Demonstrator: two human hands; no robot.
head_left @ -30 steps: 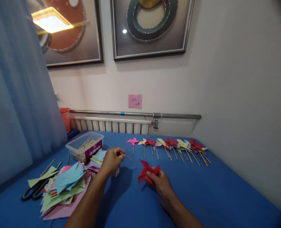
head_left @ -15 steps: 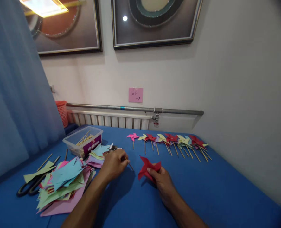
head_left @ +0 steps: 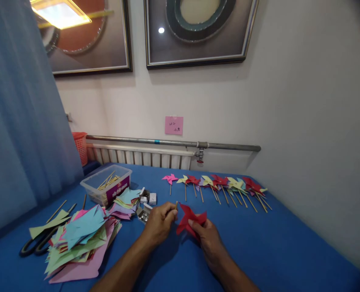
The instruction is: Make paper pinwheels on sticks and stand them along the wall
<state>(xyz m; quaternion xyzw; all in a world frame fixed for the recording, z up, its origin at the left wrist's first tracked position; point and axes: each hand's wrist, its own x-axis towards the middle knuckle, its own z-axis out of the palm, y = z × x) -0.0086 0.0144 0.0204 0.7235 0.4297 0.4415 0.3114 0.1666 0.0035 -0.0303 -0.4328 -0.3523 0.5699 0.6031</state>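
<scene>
My right hand [head_left: 206, 236] pinches a folded red paper pinwheel [head_left: 188, 219] just above the blue table [head_left: 283, 247]. My left hand [head_left: 159, 222] is closed round a thin wooden stick [head_left: 176, 205], whose tip pokes up right beside the pinwheel's left edge. The two hands sit close together near the middle of the table.
A row of finished pinwheels on sticks [head_left: 216, 185] lies at the back. A heap of cut coloured paper [head_left: 80, 237] and black scissors [head_left: 33, 247] lie left. A clear box of sticks [head_left: 106, 187] and small white boxes [head_left: 149, 199] stand behind the hands. A radiator pipe [head_left: 173, 143] runs along the wall.
My left hand has moved right with the stick, from beside the paper heap to right next to the red pinwheel. The right hand has stayed in place.
</scene>
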